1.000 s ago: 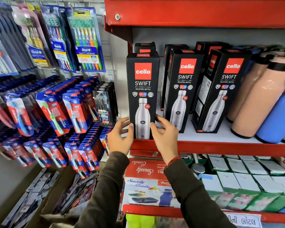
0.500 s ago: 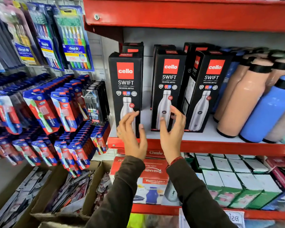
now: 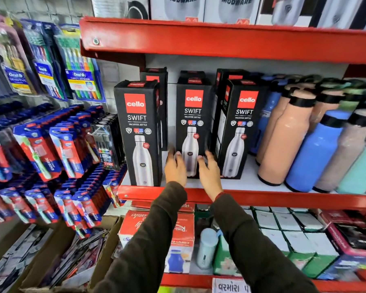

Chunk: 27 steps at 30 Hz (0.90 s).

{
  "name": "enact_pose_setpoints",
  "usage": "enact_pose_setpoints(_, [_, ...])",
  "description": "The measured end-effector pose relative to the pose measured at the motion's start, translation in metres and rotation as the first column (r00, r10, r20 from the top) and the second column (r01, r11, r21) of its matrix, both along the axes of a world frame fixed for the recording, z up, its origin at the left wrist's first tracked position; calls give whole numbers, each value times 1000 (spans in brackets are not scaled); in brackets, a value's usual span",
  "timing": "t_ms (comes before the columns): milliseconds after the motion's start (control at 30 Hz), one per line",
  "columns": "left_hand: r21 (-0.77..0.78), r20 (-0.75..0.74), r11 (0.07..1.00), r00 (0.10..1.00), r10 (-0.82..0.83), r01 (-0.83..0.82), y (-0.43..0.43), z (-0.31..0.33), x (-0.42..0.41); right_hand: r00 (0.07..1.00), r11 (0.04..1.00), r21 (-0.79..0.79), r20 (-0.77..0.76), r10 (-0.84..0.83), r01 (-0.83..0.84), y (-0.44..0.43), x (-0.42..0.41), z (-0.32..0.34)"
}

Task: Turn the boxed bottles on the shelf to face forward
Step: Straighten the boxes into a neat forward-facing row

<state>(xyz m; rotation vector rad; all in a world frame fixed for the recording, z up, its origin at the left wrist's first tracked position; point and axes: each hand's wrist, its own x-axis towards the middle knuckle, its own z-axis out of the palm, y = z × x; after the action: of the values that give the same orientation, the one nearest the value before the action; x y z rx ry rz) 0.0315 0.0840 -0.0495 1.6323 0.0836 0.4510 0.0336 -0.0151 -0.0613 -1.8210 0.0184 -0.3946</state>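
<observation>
Head view: open hands (image 3: pixel 191 166) flank upright, front-facing middle box (image 3: pixel 192 115).

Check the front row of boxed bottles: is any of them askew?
Yes. The right box is turned, showing its left side panel beside the front, unlike the middle box and left box. Both hands reach at the middle one.

sleeves: I wear long dark olive-brown sleeves (image 3: pixel 154 246) on both arms, soft matte fabric | right wrist: thin red band (image 3: pixel 219 195) at cuff | hands: bare, no gloves
</observation>
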Motion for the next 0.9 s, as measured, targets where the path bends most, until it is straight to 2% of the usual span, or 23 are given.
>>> enact_pose_setpoints(200, [-7,-55,999,997,53,-54,6,-6,5,999,1000,-22,41,-2,3,-6,-4,-1])
enact_pose_setpoints(333, [-31,-44,996,996,81,-83,6,-10,-5,996,999,37,81,20,-24,-7,-15,-3])
enact_pose_setpoints(467, [9,-15,993,993,117,-117,11,-16,-21,995,997,51,82,48,-52,-9,-27,-8])
enact_pose_setpoints(900, [-1,18,998,998,61,-61,19,-18,-54,996,999,45,86,17,-21,-8,-50,-13])
